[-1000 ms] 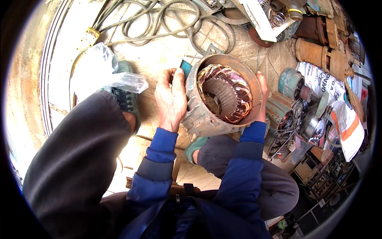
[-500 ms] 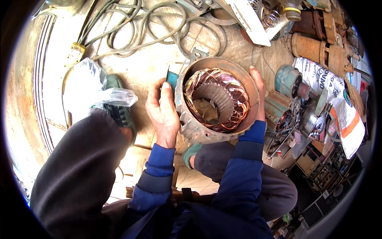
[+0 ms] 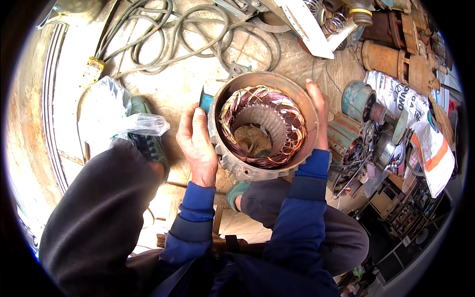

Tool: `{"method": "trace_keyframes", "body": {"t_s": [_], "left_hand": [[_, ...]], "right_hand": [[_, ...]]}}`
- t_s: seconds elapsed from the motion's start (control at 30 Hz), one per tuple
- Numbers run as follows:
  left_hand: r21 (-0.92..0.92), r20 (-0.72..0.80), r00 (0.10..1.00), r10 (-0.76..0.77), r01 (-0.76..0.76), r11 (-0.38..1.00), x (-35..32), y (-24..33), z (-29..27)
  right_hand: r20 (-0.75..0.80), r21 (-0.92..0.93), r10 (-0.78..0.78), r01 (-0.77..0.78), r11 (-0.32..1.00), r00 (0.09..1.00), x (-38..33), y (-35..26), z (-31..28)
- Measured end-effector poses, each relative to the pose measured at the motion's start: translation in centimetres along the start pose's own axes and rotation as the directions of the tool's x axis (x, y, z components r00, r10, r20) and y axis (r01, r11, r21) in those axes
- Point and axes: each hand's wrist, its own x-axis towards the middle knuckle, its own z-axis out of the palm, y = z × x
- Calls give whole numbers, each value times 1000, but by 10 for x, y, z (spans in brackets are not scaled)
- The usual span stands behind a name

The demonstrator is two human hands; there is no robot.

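Note:
An electric motor stator [image 3: 267, 167] in a rusty round housing is between my hands, its open end facing up. A ring of copper windings [image 3: 236, 111] with purplish-brown insulation lines it around a ribbed bore, and through the bore some tan ground shows. My left hand [image 3: 198, 146] grips the housing's left side, thumb on top beside a teal flat piece [image 3: 206, 101] that sticks out; its other fingers are partly hidden. Along the right wall lies my right hand [image 3: 320, 116], fingertips at the rim, also gripping the housing.
Looped grey cable [image 3: 222, 39] lies on the floor beyond the stator. A clear plastic bag [image 3: 106, 111] rests by my left shoe [image 3: 143, 131]. To the right are a teal motor part [image 3: 358, 100], a finned housing [image 3: 344, 136], white sacks [image 3: 430, 148] and rusty cylindrical motors [image 3: 383, 59].
Both hands and the stator have shifted slightly left. The stator has tipped a little, so more of the ground shows through its bore.

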Motion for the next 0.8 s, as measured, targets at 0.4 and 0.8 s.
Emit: {"method": "trace_keyframes", "body": {"t_s": [0.4,0.8], "left_hand": [[-51,-20,1000,-15,14,999,10,-5,-7],[-106,-33,995,-91,87,991,18,-2,-12]], "right_hand": [[-3,0,-39,39,999,999,-1,-2,11],[3,-122,-234,233,965,972,9,0,18]]}}
